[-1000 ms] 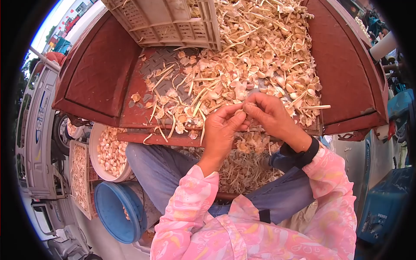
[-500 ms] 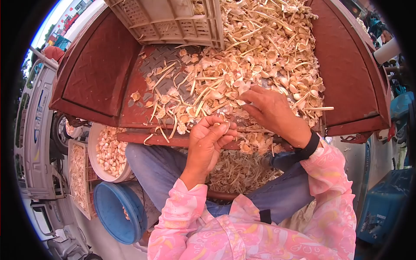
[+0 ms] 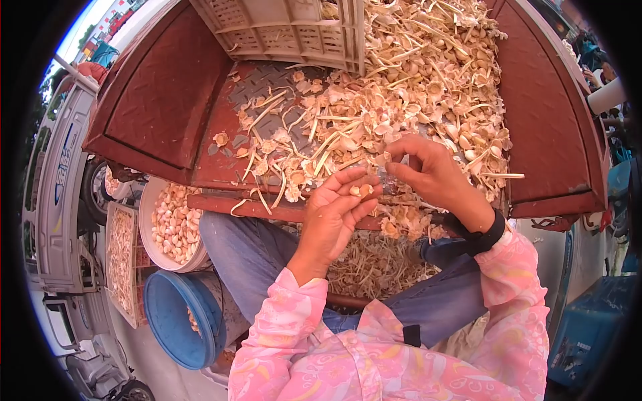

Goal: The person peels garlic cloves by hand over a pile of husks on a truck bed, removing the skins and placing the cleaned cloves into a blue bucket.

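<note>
My left hand (image 3: 334, 214) is palm up with its fingers loosely curled round a pale garlic clove (image 3: 362, 191), which rests on the fingers near the thumb tip. Just to the right, my right hand (image 3: 435, 174) has thumb and index finger pinched together; a small piece of pale skin seems to show at the fingertips. Behind both hands spreads a heap of garlic cloves, dry skins and stalks (image 3: 414, 87) on the red metal truck bed (image 3: 217, 164).
A plastic crate (image 3: 287, 40) stands at the back of the bed. On the left are a white bucket of cloves (image 3: 175, 227), a blue bucket (image 3: 180, 321) and a crate of garlic (image 3: 122, 257). Stalks and skins (image 3: 374, 264) lie between the legs. A blue container (image 3: 592, 327) stands right.
My left hand has opened somewhat, bringing the clove into view. My right hand has curled its fingers into a pinch. The view has shifted slightly, moving the bed and crate rightward in the picture.
</note>
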`<state>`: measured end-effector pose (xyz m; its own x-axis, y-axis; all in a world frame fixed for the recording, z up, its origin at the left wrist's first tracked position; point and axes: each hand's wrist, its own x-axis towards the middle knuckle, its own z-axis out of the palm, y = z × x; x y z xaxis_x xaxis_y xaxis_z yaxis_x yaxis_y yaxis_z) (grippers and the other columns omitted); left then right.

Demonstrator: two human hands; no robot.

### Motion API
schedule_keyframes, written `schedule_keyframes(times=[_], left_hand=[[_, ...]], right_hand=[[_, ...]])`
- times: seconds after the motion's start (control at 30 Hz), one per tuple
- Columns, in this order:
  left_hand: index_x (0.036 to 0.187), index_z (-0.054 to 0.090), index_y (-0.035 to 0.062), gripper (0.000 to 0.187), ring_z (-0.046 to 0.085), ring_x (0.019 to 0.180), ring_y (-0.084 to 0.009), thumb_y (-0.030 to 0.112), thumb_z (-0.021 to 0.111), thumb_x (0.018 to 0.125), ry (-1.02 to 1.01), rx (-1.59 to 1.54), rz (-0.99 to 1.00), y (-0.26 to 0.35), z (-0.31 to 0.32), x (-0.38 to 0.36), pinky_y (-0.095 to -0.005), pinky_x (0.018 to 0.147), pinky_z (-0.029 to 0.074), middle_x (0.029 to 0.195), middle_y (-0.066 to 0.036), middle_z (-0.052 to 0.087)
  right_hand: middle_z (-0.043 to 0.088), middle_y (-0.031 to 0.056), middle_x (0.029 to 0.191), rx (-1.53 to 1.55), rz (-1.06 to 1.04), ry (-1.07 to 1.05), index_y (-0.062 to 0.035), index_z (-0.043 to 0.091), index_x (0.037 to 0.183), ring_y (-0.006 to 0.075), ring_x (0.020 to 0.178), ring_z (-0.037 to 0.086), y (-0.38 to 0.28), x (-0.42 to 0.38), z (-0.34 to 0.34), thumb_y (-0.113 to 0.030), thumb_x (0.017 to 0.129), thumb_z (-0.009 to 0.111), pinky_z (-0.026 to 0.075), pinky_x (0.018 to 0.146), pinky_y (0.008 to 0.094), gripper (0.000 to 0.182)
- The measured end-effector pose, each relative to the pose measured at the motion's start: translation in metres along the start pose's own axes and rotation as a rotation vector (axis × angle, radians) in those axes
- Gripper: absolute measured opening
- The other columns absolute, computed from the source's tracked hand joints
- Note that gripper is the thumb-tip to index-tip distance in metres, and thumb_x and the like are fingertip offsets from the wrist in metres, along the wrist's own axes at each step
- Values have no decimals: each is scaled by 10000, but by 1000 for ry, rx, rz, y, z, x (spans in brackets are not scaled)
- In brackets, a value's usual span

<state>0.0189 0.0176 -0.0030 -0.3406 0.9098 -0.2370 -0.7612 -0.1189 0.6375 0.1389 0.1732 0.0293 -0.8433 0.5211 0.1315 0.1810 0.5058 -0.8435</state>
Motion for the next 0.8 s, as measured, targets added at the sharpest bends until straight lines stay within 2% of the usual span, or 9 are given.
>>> schedule_keyframes(times=[0.1, 0.2, 0.3, 0.4, 0.5, 0.6, 0.63, 0.7, 0.8], left_hand=[[1215, 442, -45, 390, 580, 1042, -256, -86, 442, 827, -24, 9, 1, -2, 0, 0, -296, 852, 524, 1124, -188, 565], [1216, 448, -36, 368, 587, 1019, -223, -55, 456, 848, -38, 26, 19, -4, 2, -1, -282, 842, 522, 1114, -161, 572], [1181, 485, -28, 303, 598, 924, -155, 26, 502, 883, -10, 96, 42, -8, 8, -2, -240, 782, 518, 1057, -113, 591], [1113, 537, -21, 253, 580, 811, -91, 99, 554, 892, 13, 223, 115, -13, 6, -3, -197, 689, 492, 979, -70, 604], [1059, 580, 0, 208, 550, 752, -64, 115, 577, 886, 63, 363, 215, -16, 5, -5, -182, 643, 455, 904, -31, 601], [1016, 593, 2, 168, 531, 732, -49, 107, 578, 885, 107, 638, 418, -23, 7, -7, -178, 620, 430, 858, -7, 592], [1001, 593, -2, 158, 527, 728, -44, 105, 577, 886, 115, 751, 504, -26, 9, -8, -177, 612, 425, 847, -1, 589], [988, 583, -9, 150, 515, 714, -38, 105, 572, 890, 114, 718, 514, -30, 15, -12, -176, 605, 415, 836, -4, 582], [979, 572, -8, 138, 498, 688, -30, 100, 565, 893, 85, 603, 474, -31, 20, -16, -174, 591, 402, 833, -12, 574]], right_hand=[[580, 12, 749, 130, 75, -45, -42, 625, 956, 55, 559, 477, 2, -10, 7, -106, 792, 642, 387, 483, 217, 176], [572, 12, 743, 165, 118, -104, -39, 624, 945, 63, 551, 481, -2, -12, 6, -103, 794, 646, 387, 478, 215, 166], [577, 13, 745, 284, 17, -101, -37, 618, 959, 52, 556, 485, 6, -19, 17, -113, 796, 661, 378, 474, 206, 185], [572, 44, 738, 279, -50, -93, -34, 606, 919, 109, 564, 522, 1, -21, 22, -126, 795, 667, 400, 482, 250, 166], [562, 90, 731, -79, -255, -26, -28, 574, 895, 212, 589, 559, -11, -23, 17, -121, 804, 644, 424, 502, 313, 148], [545, 127, 724, -50, -173, -46, -29, 543, 878, 293, 619, 556, -25, -29, 16, -133, 820, 608, 430, 531, 363, 137], [544, 127, 724, -160, -237, -17, -29, 536, 884, 289, 616, 556, -23, -30, 17, -146, 827, 600, 428, 532, 362, 144], [542, 128, 724, -381, -352, 45, -30, 524, 895, 280, 609, 554, -14, -32, 23, -170, 841, 582, 423, 536, 361, 161], [515, 118, 682, -277, -368, 119, -30, 520, 845, 250, 573, 523, -7, -34, 27, -211, 887, 530, 404, 519, 352, 186]])
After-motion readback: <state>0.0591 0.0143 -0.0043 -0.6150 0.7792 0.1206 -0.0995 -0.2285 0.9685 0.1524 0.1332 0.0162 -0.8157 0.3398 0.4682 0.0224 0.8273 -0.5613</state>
